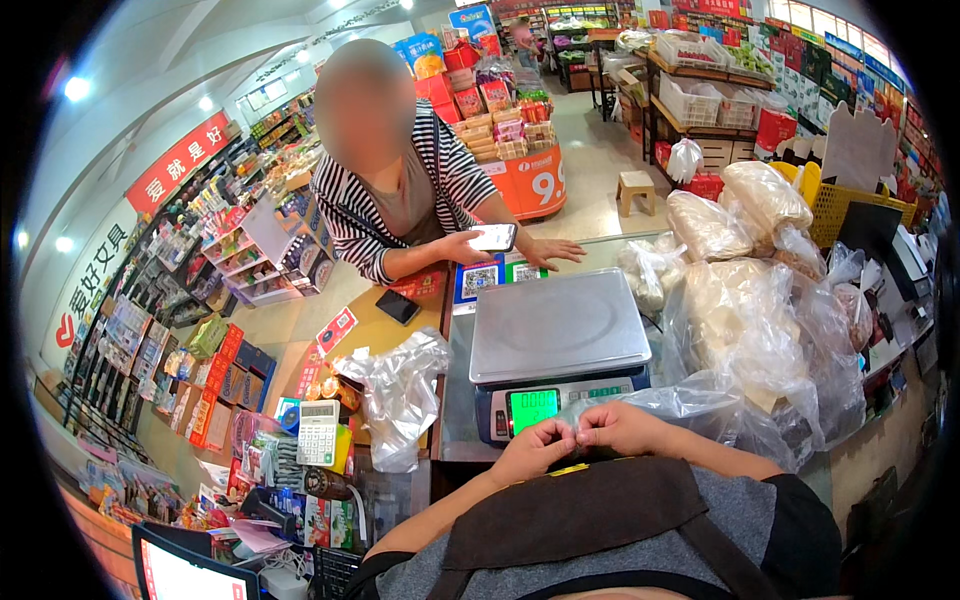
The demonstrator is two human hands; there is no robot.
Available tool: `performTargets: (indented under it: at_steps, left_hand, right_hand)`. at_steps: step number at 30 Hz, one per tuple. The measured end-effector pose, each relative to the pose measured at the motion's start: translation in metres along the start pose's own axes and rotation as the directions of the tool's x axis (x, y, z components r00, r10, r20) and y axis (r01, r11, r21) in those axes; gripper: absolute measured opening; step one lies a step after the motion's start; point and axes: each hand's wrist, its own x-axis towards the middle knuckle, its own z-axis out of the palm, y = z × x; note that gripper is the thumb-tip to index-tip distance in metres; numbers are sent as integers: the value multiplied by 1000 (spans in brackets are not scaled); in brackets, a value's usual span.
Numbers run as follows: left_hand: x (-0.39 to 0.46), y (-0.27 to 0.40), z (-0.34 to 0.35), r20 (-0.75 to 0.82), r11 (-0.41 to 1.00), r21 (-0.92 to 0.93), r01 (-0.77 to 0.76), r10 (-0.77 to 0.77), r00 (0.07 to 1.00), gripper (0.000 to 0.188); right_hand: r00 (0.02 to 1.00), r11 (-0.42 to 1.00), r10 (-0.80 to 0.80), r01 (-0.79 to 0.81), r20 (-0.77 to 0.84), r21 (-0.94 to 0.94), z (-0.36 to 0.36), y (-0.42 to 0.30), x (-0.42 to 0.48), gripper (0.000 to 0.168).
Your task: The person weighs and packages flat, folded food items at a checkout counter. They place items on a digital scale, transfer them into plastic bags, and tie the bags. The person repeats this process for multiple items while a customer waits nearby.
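Note:
My left hand (531, 451) and my right hand (624, 428) meet in front of my brown apron, fingertips almost touching. Between them they pinch the gathered end of a clear plastic bag (694, 394). From there the film stretches right toward a large plastic bag of pale goods (739, 315) on the counter; what is inside is hard to make out. Just beyond my hands stands an electronic scale (561, 330) with a bare metal pan and a lit green display (534, 409). My fingers hide the pinched tip of the film.
Across the counter a person (405, 202) in a striped top holds a phone (493, 238), the other hand resting near the scale. A dark phone (397, 307), crumpled plastic bags (397, 394) and a calculator (318, 433) lie left. More filled bags (765, 199) are piled right.

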Motion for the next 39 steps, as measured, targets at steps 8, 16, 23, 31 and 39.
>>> performTargets:
  at_steps: [8,16,23,31,39]
  left_hand:
    - [5,-9,-10,-281,971,-232,47,-113,953,13]
    - [-17,40,-23,-165,849,-483,-216,155,974,8]
    - [-20,62,-83,-794,935,92,-344,277,541,11]
    - [-36,125,-52,-736,763,530,-370,631,246,7]
    - [-10,149,41,30,-103,994,39,589,808,19]
  right_hand:
    - [952,923,-51,-70,-301,-379,-4,-22,-10,18]
    - [720,972,-100,217,-687,85,-42,-24,-28,11]
    - [925,491,-227,379,-305,784,-59,-47,-64,8]
    - [628,585,-574,-137,-527,-800,-50,-64,-43,60]
    - [894,130,-305,-303,-329,-944,-21,-164,-22,25]
